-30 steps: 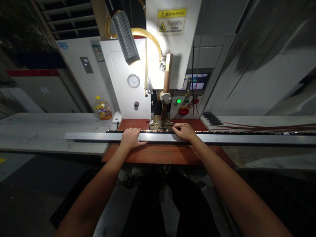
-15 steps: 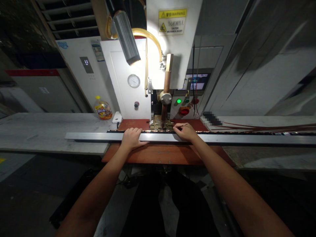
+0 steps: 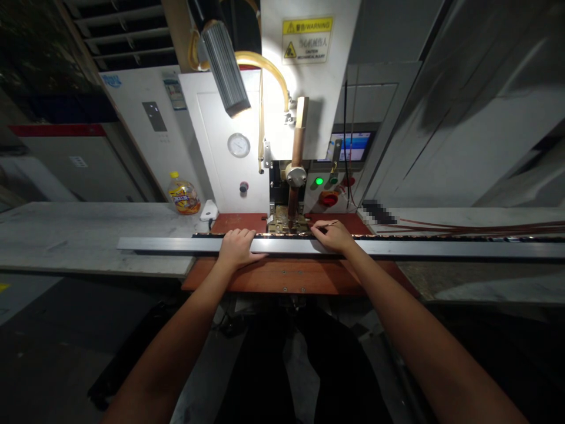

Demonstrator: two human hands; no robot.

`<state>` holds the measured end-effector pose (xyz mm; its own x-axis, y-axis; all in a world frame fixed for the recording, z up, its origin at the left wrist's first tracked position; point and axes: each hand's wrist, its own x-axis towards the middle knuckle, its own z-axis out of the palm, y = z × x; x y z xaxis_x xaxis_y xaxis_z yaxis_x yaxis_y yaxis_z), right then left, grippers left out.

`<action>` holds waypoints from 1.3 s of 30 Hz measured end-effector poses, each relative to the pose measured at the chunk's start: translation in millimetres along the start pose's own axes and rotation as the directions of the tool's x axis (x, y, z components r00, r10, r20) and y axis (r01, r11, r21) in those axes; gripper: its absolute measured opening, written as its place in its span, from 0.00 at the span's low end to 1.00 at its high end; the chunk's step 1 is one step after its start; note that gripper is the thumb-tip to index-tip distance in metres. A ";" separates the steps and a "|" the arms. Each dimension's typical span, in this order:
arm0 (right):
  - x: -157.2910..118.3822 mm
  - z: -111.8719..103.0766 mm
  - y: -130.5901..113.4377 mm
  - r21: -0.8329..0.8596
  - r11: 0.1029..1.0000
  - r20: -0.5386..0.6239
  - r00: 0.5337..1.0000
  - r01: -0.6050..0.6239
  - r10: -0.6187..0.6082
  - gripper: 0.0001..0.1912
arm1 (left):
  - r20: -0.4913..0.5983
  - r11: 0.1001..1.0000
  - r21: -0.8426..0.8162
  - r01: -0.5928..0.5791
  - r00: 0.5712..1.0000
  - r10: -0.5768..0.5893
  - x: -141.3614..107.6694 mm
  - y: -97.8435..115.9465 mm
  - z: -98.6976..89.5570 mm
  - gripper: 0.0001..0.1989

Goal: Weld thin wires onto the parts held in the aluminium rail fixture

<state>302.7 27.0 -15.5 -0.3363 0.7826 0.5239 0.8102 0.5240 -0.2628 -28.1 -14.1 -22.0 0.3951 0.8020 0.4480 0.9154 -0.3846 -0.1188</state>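
Observation:
A long silvery metal bar [image 3: 286, 245] lies across the front of a machine, with a dark strip and small coppery pieces along its far edge. My left hand [image 3: 237, 248] is wrapped over the bar left of centre, its thumb on the near side. Right of centre, my right hand [image 3: 332, 235] rests over the bar, pinching a thin dark pointed tool [image 3: 325, 225] whose tip is hard to make out. Between the hands, a copper-coloured electrode rod [image 3: 295, 200] comes down to a small metal fixture [image 3: 285, 219] behind the bar.
An orange-brown board [image 3: 273, 277] lies under the bar. At left, a bottle of orange liquid [image 3: 184, 194] and a white device [image 3: 209, 210] stand on the grey table [image 3: 88, 221]. A lamp [image 3: 225, 68] hangs above. Reddish rods [image 3: 477, 227] lie at right.
The machine's screen at right now shows a brighter blue picture, and the digits on the left cabinet's display have gone dim. Both hands and the bar stay in place.

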 end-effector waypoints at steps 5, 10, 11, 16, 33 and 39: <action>-0.7 -1.3 1.6 -0.004 1.000 -0.004 1.000 0.000 0.000 0.15 | 0.005 1.000 -0.009 -0.001 1.000 0.001 0.6 1.7 -0.2 0.33; -1.8 -2.9 3.6 0.017 1.000 -0.011 1.000 0.009 -0.009 0.15 | 0.014 1.000 -0.023 0.012 1.000 -0.011 1.4 4.0 0.4 0.33; -2.0 -3.2 4.0 0.020 1.000 -0.011 1.000 0.010 -0.010 0.15 | 0.015 1.000 -0.022 0.015 1.000 -0.015 1.6 4.5 0.7 0.33; -2.5 -4.8 5.5 0.015 0.999 -0.011 0.999 0.039 -0.039 0.16 | 0.015 1.000 -0.017 0.009 1.000 -0.008 2.0 6.3 1.7 0.33; -5.2 -13.0 4.9 0.039 0.999 -0.006 0.999 0.032 -0.032 0.16 | 0.020 0.998 -0.054 0.015 1.000 -0.014 4.6 12.3 1.4 0.33; -6.3 -14.6 5.4 0.043 0.999 -0.005 1.000 0.019 -0.019 0.16 | 0.026 0.998 -0.060 0.023 0.999 -0.021 5.4 14.4 2.1 0.32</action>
<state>316.2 20.0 -8.4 -0.3489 0.7711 0.5326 0.7823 0.5526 -0.2875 -12.6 -14.3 -23.2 0.3776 0.8217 0.4269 0.9178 -0.3932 -0.0549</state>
